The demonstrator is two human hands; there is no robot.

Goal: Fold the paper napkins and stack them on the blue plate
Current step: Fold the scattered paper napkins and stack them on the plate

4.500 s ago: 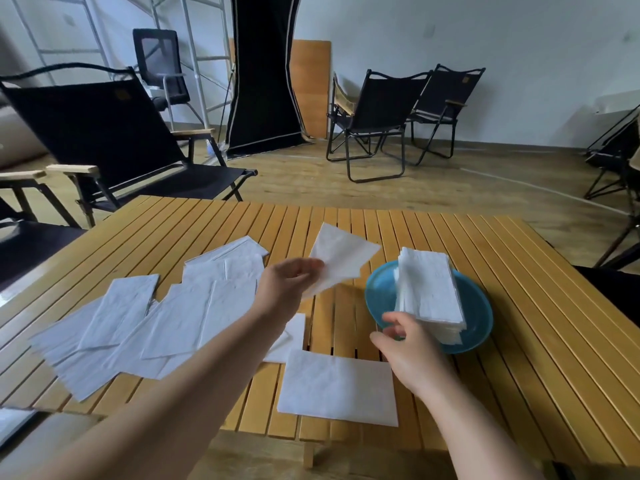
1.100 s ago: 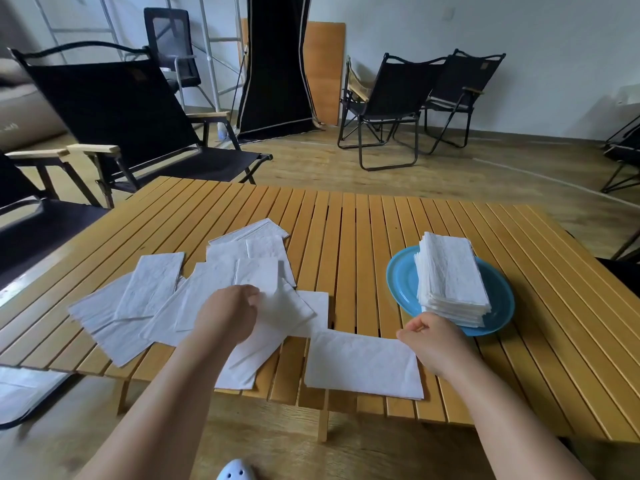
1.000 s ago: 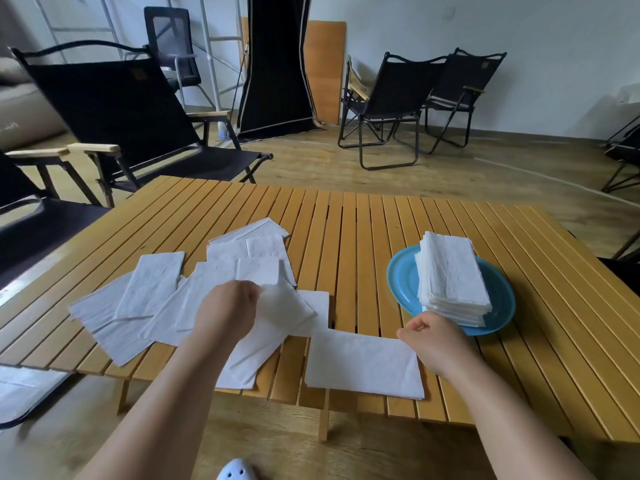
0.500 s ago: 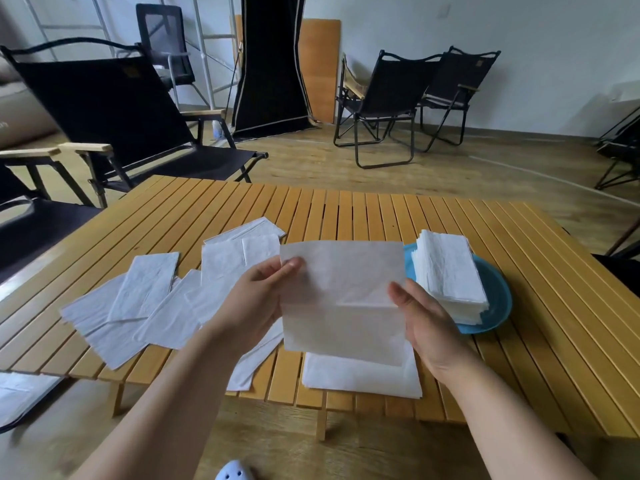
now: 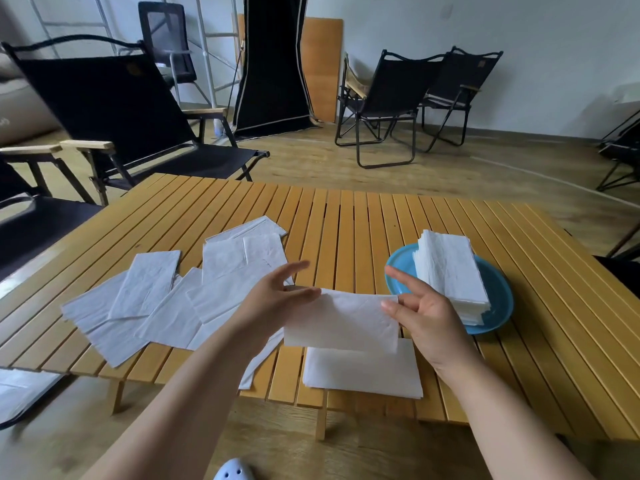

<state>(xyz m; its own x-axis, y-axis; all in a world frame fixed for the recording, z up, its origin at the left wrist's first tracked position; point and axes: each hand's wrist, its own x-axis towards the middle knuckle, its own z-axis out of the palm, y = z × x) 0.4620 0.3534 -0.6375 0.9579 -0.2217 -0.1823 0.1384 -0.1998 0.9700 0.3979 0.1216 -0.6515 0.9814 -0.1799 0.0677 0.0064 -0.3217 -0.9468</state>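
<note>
Both the left hand (image 5: 273, 303) and the right hand (image 5: 424, 311) pinch the top corners of a napkin (image 5: 341, 322) above the table (image 5: 346, 216), the light, limp, tearable sheet sagging below each grip, best held gently by its edges

plate (image 5: 498, 306): far half hidden behind the napkin stack (image 5: 450, 271)
shoe (image 5: 233, 472): cut off at bottom edge
flat napkin (image 5: 363, 372): top hidden by held napkin (image 5: 341, 322)
</note>
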